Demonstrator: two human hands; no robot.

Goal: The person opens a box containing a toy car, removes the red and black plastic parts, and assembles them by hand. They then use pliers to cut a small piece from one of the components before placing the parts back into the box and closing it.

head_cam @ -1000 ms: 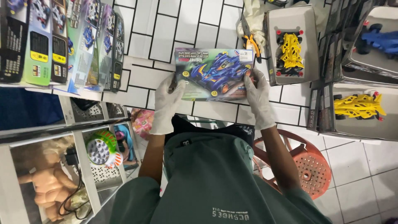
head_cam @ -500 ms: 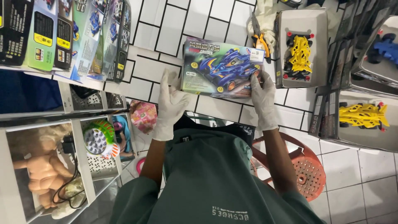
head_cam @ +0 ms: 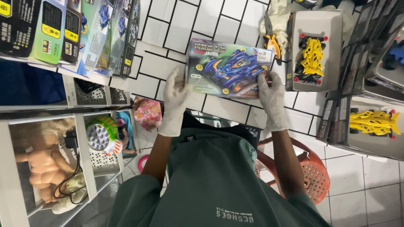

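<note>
A flat rectangular toy car box (head_cam: 229,68), printed with a blue racer and bearing a small white label (head_cam: 264,54), is held above the tiled floor. Upright boxes (head_cam: 67,33) in green, black and blue are ranged upper left. Open grey boxes (head_cam: 313,50) containing yellow cars are set at the right.

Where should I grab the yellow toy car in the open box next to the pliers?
Probably round the middle of the yellow toy car, fingers coming straight down into the open grey box. The walls block the sides, and the red-hubbed wheels and thin wing look fiddly.

Bright, even light is falling on the white tiled floor (head_cam: 235,111); edges around it are bending, shadows staying soft.
</note>
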